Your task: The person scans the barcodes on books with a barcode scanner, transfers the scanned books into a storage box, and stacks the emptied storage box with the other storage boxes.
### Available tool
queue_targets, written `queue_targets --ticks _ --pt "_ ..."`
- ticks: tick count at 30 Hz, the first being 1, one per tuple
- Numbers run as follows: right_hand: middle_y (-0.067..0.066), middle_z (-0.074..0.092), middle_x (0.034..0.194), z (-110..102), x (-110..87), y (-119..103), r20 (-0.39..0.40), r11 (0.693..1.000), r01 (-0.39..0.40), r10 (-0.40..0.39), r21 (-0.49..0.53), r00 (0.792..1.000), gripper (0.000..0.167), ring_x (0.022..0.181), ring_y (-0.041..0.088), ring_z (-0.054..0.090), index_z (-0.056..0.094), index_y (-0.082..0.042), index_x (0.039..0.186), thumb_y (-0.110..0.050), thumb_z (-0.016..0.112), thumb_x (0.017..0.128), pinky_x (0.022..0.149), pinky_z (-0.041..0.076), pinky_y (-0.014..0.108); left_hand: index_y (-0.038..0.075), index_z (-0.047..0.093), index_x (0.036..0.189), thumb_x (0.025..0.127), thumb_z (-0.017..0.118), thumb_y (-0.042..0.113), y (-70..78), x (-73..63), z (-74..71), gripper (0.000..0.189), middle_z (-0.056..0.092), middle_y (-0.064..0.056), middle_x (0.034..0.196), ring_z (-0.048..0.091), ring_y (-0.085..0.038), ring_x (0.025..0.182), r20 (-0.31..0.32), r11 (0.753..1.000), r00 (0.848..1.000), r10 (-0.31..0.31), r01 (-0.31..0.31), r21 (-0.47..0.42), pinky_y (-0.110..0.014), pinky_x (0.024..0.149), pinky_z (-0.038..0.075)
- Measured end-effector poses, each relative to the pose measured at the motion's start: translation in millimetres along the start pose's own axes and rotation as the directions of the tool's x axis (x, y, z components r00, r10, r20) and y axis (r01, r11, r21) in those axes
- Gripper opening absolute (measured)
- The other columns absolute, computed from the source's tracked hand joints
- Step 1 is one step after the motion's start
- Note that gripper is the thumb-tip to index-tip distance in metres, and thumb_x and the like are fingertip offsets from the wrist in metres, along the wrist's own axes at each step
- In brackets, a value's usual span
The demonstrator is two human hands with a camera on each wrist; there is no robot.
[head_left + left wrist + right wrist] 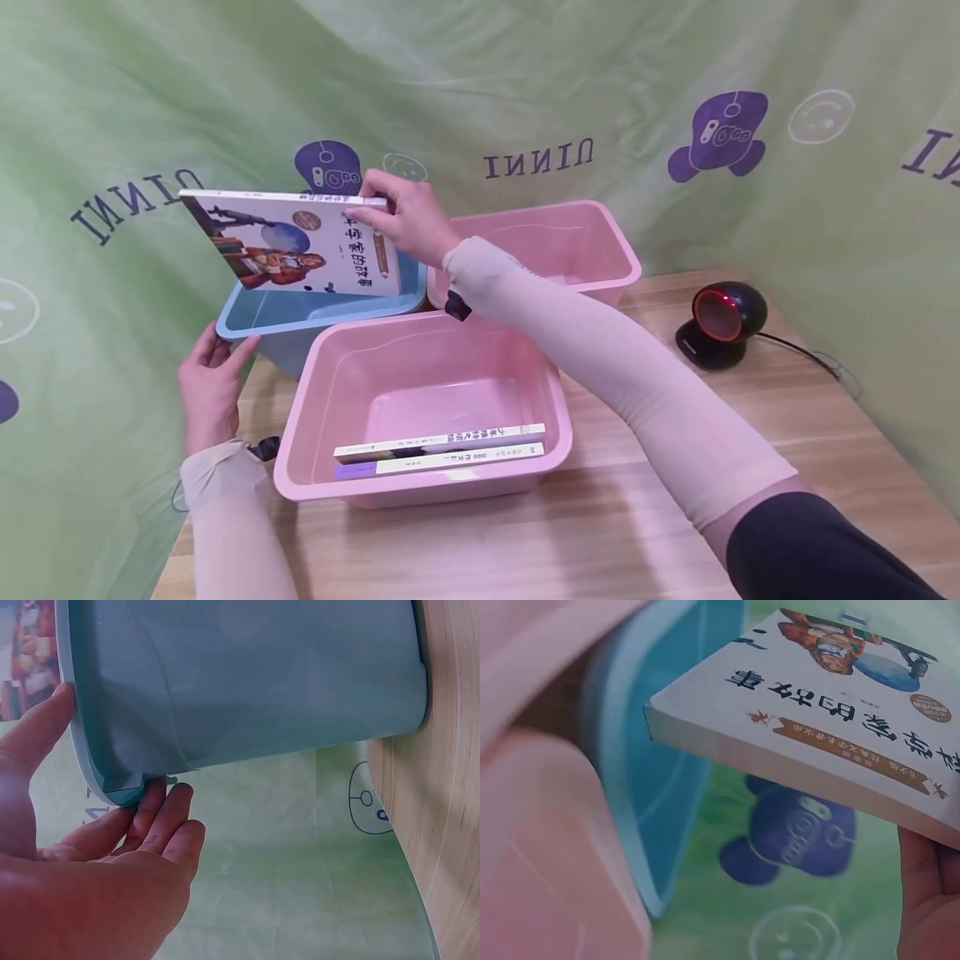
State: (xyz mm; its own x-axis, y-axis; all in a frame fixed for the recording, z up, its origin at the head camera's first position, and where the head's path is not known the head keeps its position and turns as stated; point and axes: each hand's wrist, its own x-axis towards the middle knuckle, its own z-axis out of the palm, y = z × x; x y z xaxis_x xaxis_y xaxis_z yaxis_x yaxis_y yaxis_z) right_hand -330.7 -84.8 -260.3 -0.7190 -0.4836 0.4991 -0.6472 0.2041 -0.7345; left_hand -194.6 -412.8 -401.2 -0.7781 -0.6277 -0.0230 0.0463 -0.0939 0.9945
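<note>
A white paperback book (288,250) with a picture cover is pinched at its upper right corner by my right hand (408,212), thumb on the front cover. It hangs over the blue bin (258,321), its lower edge overlapping the opening in the head view. My left hand (212,387) grips that bin's near left corner. The left wrist view shows the thumb at the rim and the fingers curled under the corner of the blue bin (262,682). In the right wrist view, the cover of the book (840,712) faces the camera, with most of the hand out of frame.
In front stands a pink bin (427,367) with two books (442,450) along its near wall. Another pink bin (592,250) is behind it, beside the blue one. A black scanner (723,321) with a red light sits right on the wooden table (622,500). Green curtain (480,75) hangs behind.
</note>
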Motion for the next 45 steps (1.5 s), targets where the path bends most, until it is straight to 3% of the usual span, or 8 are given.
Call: queue_targets --ticks 7,11,16,20,30,38,45 --pt "0.005 0.079 0.1 19 -11.2 8 0.079 0.995 0.042 -0.035 -0.089 0.996 0.027 0.084 0.014 0.074 0.055 -0.016 0.096 -0.028 0.075 0.111 0.07 0.055 0.022 0.018 0.058 0.164 0.094 0.091 0.005 0.6 1.8 -0.3 0.079 0.064 -0.004 0.163 0.061 -0.014 0.144 -0.003 1.0 1.0 0.019 -0.019 -0.021 -0.006 0.098 0.059" --pt "0.003 0.078 0.096 28 -20.1 14 0.133 0.997 0.024 -0.014 -0.077 0.991 0.027 0.082 0.011 0.071 0.056 -0.016 0.096 -0.028 0.076 0.11 0.073 0.052 0.02 0.012 0.058 0.163 0.092 0.091 -0.001 -0.3 1.4 -2.5 0.079 0.072 0.0 0.147 0.065 -0.013 0.135 -0.012 0.997 0.999 0.039 -0.039 -0.062 -0.005 0.092 0.059" --pt "-0.002 0.064 0.085 36 -27.6 23 0.19 0.992 0.045 -0.023 -0.116 0.982 0.024 0.076 0.011 0.057 0.06 -0.016 0.097 -0.029 0.076 0.11 0.073 0.043 0.02 0.01 0.059 0.162 0.09 0.092 -0.002 -1.2 0.6 -4.2 0.079 0.076 0.006 0.132 0.067 -0.012 0.13 -0.014 0.995 0.999 0.042 -0.043 -0.086 -0.005 0.091 0.06" --pt "-0.003 0.054 0.081 38 -32.3 32 0.245 0.984 0.044 -0.001 -0.171 0.969 0.026 0.078 0.013 0.055 0.059 -0.016 0.096 -0.031 0.075 0.111 0.075 0.042 0.021 0.011 0.059 0.162 0.09 0.092 -0.002 -1.3 0.6 -3.8 0.08 0.076 0.006 0.133 0.066 -0.013 0.132 -0.013 0.995 0.999 0.036 -0.037 -0.088 -0.005 0.09 0.06" --pt "-0.004 0.057 0.089 43 -35.9 36 0.386 0.956 0.054 0.064 -0.287 0.92 0.028 0.091 0.016 0.058 0.057 -0.017 0.094 -0.032 0.076 0.11 0.085 0.043 0.024 0.015 0.059 0.163 0.091 0.094 0.005 -3.0 1.7 -2.2 0.081 0.069 0.001 0.151 0.062 -0.014 0.141 0.006 0.999 1.0 0.02 -0.02 -0.045 -0.007 0.095 0.06" --pt "-0.003 0.07 0.095 47 -35.9 43 0.41 0.942 0.031 0.115 -0.334 0.905 0.017 0.09 0.014 0.061 0.069 -0.015 0.097 -0.026 0.077 0.107 0.084 0.047 0.021 0.015 0.059 0.163 0.092 0.092 0.003 -1.6 1.0 1.8 0.079 0.065 -0.007 0.16 0.062 -0.015 0.144 0.012 0.999 0.999 0.035 -0.034 -0.038 -0.008 0.1 0.059" --pt "-0.001 0.079 0.101 48 -35.7 44 0.416 0.952 -0.001 0.134 -0.305 0.899 0.008 0.092 0.011 0.067 0.079 -0.015 0.102 -0.018 0.072 0.105 0.086 0.053 0.02 0.014 0.06 0.162 0.092 0.091 0.001 -1.9 0.5 0.7 0.078 0.068 -0.003 0.153 0.063 -0.015 0.141 -0.002 0.998 1.0 0.031 -0.031 -0.049 -0.006 0.093 0.059"
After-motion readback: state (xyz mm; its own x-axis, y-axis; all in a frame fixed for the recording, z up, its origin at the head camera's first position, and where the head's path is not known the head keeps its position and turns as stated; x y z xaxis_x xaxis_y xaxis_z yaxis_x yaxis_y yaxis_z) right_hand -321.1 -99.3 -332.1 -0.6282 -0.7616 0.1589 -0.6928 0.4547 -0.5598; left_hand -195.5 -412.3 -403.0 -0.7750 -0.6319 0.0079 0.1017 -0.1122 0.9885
